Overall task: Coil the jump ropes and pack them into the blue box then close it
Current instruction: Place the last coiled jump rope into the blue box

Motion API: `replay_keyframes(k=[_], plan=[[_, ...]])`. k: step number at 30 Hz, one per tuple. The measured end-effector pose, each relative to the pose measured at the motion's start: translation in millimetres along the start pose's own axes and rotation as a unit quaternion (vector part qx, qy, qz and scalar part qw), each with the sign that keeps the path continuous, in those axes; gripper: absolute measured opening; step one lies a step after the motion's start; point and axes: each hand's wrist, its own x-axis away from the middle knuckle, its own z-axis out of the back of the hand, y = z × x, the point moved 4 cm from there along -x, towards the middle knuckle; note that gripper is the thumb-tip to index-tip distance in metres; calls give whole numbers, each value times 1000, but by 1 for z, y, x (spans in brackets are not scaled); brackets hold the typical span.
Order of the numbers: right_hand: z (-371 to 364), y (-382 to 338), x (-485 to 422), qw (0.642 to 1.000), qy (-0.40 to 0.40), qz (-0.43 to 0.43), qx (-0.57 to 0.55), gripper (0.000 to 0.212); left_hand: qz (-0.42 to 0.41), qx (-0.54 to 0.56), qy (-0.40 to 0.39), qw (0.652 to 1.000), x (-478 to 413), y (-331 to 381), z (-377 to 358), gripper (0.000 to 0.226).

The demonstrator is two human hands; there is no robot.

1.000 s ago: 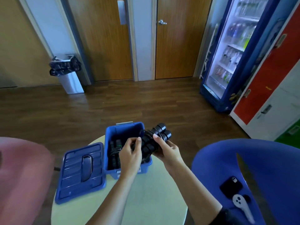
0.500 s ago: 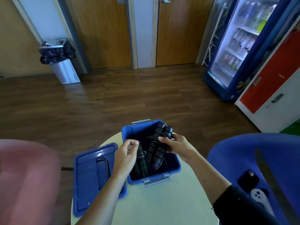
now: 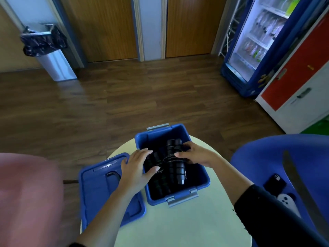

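Head view looks down on the blue box [image 3: 156, 139], which stands open on a round pale table [image 3: 178, 227]. The right hand [image 3: 195, 155] curls fingers and thumb round a coiled jump rope [image 3: 175, 165], its black handles bundled with the cord wound about them, held low inside the box. The left hand [image 3: 137, 168] lies with straight fingers over the box's left rim, thumb touching the cord, gripping nothing. More black ropes [image 3: 158, 186] lie on the box's bottom. The lid [image 3: 99, 191] rests flat just left of the box. A phone [image 3: 275, 184] sits on a blue chair [image 3: 263, 157] right of the box.
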Motion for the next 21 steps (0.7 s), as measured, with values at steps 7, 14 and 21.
replay_keyframes(k=[7,14,21], plan=[[-4,3,-6,999,-23,-21,35,58,-28,-51,-41,997,-2,-4,-16,86],[-13,8,-9,995,42,-14,89,66,-39,-95,-49,994,-2,-3,-21,92],[-18,4,10,969,83,169,162,60,-31,-186,-76,979,-2,5,-18,80]])
